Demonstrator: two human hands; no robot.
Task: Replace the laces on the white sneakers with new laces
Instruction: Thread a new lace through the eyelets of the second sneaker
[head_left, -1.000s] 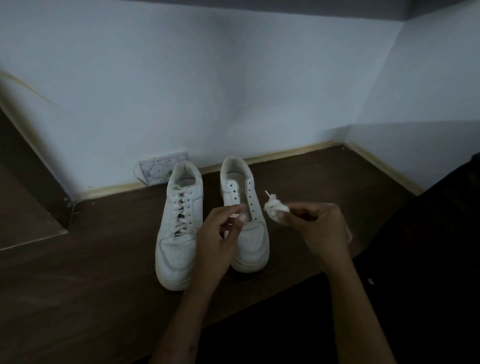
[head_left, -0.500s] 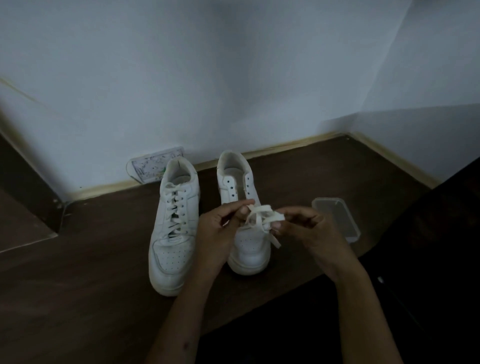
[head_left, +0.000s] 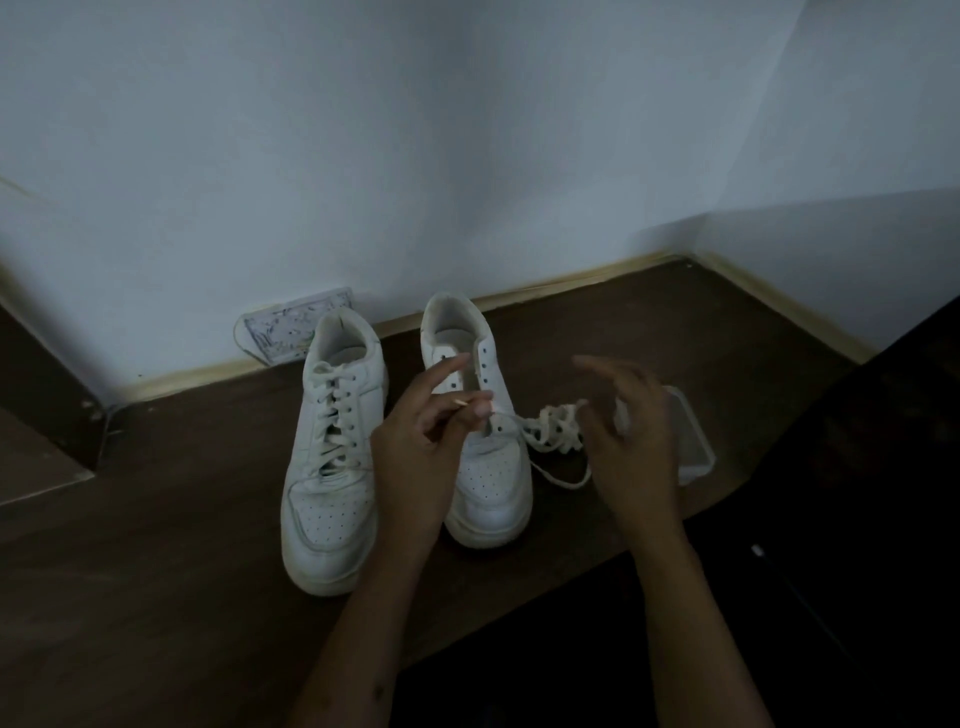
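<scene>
"Where is the camera?"
"Up on the person's head. It looks forward and down, close behind the left hand (head_left: 421, 447) and right hand (head_left: 631, 441)."
"What is past the hands?"
"Wall (head_left: 363, 156) and floor (head_left: 156, 519). There is only this one view."

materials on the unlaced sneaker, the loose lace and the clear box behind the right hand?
Unlaced sneaker: looks like smooth white leather or synthetic, going by the perforated toe and slight sheen.
Loose lace: flat woven fabric, matte; it lies limp in loops.
Clear box: likely transparent plastic, glossy; the floor shows through.
</scene>
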